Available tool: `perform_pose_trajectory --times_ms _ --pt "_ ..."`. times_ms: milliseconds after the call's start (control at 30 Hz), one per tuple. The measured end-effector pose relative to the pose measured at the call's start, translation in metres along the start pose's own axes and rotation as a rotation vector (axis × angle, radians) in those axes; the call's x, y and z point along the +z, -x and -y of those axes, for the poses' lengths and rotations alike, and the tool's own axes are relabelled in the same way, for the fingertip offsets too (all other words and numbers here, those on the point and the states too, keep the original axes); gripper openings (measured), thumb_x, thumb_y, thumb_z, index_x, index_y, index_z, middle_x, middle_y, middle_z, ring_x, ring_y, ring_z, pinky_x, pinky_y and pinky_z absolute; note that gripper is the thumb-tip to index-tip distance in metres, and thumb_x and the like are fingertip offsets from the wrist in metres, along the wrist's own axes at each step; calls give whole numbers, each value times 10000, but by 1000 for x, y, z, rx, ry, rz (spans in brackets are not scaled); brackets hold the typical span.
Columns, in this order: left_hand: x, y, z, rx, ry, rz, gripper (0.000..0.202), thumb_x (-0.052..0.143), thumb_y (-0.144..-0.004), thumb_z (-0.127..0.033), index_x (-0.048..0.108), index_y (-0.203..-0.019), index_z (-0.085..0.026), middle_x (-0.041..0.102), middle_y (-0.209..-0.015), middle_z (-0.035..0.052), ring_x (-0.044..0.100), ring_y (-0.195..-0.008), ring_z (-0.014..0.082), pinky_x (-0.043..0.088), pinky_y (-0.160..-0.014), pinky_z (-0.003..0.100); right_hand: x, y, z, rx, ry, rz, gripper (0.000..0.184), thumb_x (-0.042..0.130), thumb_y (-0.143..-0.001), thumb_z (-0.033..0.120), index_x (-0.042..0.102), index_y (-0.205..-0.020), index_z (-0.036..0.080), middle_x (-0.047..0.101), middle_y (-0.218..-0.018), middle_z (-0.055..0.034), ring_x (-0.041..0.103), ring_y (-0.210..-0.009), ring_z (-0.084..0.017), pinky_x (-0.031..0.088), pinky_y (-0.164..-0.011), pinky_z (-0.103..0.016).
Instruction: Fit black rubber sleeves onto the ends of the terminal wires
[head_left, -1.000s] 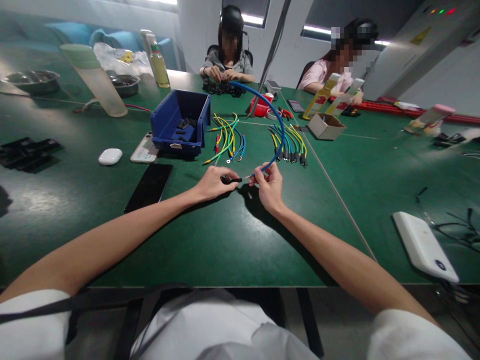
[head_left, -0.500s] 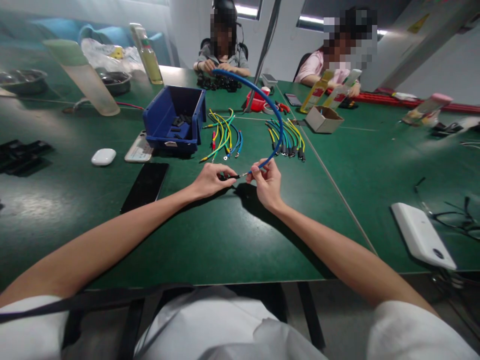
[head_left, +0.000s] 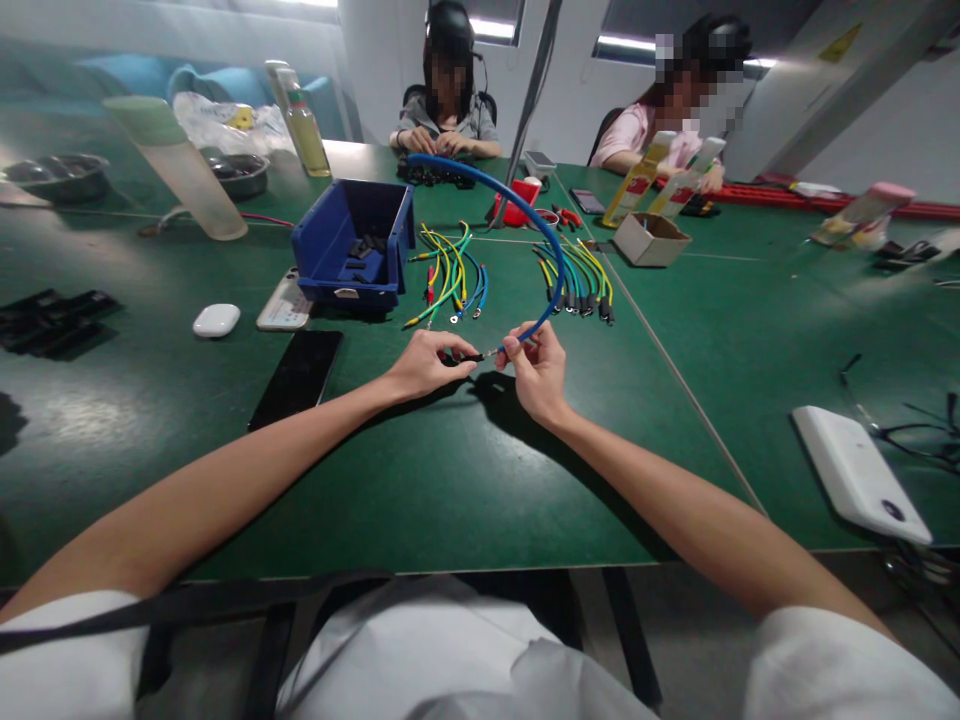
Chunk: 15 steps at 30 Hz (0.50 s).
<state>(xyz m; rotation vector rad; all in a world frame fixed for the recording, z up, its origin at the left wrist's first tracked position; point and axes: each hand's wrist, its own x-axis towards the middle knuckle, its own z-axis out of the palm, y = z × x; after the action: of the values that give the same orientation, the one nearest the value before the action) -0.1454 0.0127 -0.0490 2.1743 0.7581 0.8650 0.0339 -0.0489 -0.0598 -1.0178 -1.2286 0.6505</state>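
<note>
The left hand [head_left: 425,364] has its fingers pinched narrow on a small black piece [head_left: 469,358], just above the near-middle of the green bench [head_left: 465,500]. The fingers of the right hand [head_left: 540,370] are closed on a blue cable [head_left: 557,250], close behind the bright metal end [head_left: 491,352] that points left at the black piece; whether the two touch is too small to tell. The rest of the cable arches up to the far side and then left, its other end unsupported. That springy loop seems the chief risk: its pull could twist the cable in the right fingers and swing the metal end off line. The short hold on the black piece might also slip if it were pushed hard from one side. A sagging loop could brush the loose wires on the left [head_left: 450,275], beside the blue bin [head_left: 346,294], or the sleeved wires on the right [head_left: 589,280], and muddle them. Against the frame half a second ago, both grips look the same and the gap between the hands is about unchanged; the loop's free end sits somewhat farther left, and the whole view is slightly shifted.
</note>
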Motion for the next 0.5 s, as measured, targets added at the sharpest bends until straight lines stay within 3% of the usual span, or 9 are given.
perform_pose_trajectory --times_ms 500 --pt "0 0 -1 4 2 7 176 680 -781 -247 752 -908 -147 732 -784 39 617 -639 114 440 -573 219 0 1 1 5 -16 28 212 621 -880 394 480 -895 235 564 -658 66 576 -540 -89 484 -562 -243"
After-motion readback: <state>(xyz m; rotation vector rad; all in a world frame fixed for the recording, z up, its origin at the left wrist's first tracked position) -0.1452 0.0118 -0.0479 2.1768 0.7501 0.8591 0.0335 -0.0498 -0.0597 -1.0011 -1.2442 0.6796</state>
